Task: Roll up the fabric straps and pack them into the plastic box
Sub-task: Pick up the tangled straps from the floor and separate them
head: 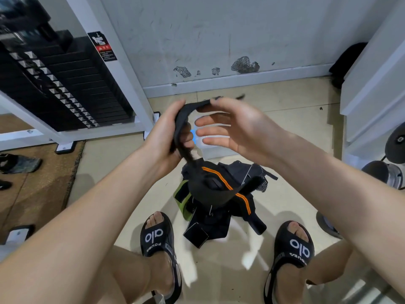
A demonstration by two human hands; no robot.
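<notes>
1. Head view: the left hand (168,130) has its fingers (187,137) curled round a black strap (183,119), gripping it, palm turned inward.
2. The right hand (230,126) pinches the strap's upper end with thumb and forefinger; its other fingers (210,132) spread out straight.
3. Both forearms reach forward above the floor (285,119).
4. The strap hangs down to a pile of straps (219,194) on the floor, between two sandalled feet.
5. The plastic box (210,151) sits beyond the pile, mostly hidden behind the hands.
</notes>
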